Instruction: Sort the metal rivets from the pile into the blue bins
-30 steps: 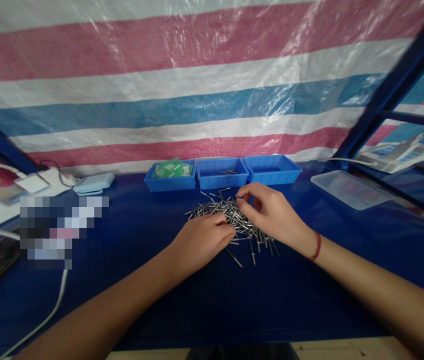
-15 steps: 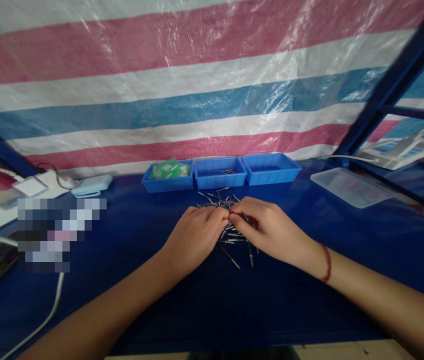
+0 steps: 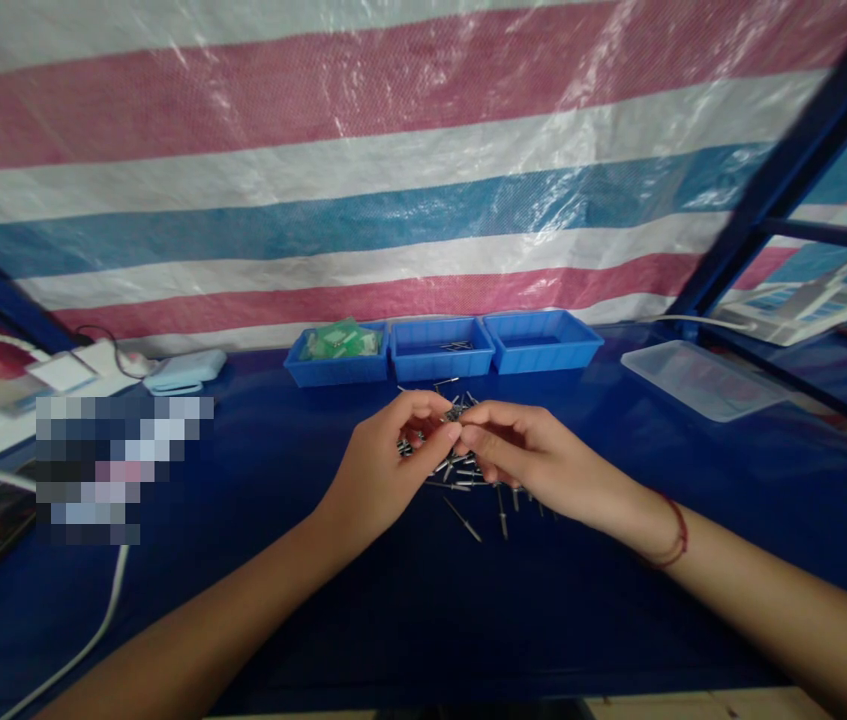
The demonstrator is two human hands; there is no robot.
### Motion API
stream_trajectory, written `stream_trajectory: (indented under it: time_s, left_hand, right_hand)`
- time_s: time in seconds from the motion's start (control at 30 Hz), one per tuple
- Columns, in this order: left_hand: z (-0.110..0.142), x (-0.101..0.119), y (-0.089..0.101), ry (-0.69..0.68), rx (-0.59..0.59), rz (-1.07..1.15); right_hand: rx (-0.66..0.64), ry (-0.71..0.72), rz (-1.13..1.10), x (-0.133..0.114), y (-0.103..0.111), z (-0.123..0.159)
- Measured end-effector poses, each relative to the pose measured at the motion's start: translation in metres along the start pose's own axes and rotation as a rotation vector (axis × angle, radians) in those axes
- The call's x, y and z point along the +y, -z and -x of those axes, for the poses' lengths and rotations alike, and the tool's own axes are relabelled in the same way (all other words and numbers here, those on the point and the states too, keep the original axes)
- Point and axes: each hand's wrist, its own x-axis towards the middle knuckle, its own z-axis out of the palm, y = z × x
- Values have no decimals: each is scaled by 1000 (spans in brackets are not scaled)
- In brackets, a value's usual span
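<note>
A loose pile of silver pop rivets (image 3: 464, 470) lies on the blue tabletop, partly covered by my hands. Above it, my left hand (image 3: 385, 455) curls inward, its thumb tip meeting the fingertips of the other hand. My right hand (image 3: 535, 450), with a red string bracelet at the wrist, pinches thumb against forefinger at that same spot. Whatever lies between the fingertips is too small and hidden to make out. One single rivet (image 3: 463, 519) rests apart at the near side of the pile.
Behind the pile stand a blue bin with green packets (image 3: 295, 372), a middle bin (image 3: 442, 367) with a few rivets and a right bin (image 3: 547, 357). A translucent lid (image 3: 704, 380) lies right. At left are a light-blue case (image 3: 183, 372) and a white cable (image 3: 112, 600).
My left fingers have lifted and spread from the thumb, leaving a gap beneath them. The right fingers have uncurled somewhat, and its wrist has shifted slightly right. Both hands remain together over the pile.
</note>
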Motion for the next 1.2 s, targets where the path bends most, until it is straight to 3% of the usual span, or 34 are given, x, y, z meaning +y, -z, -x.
stream_trajectory:
  time_s: [0.17, 0.4, 0.77, 0.93, 1.2]
  left_hand:
    - [1, 4, 1, 70, -16, 50]
    - [2, 8, 2, 37, -49, 67]
    - [-1, 1, 1, -15, 41, -69]
    - [-2, -2, 5, -31, 1, -81]
    - [-4, -3, 8, -41, -122, -101]
  right_hand:
    - [14, -48, -76, -3, -5, 2]
    - [-24, -151, -242, -3, -8, 2]
    - [196, 13, -390, 3, -4, -2]
    - [192, 107, -182, 5, -4, 0]
    - [258, 499, 584, -4, 1, 2]
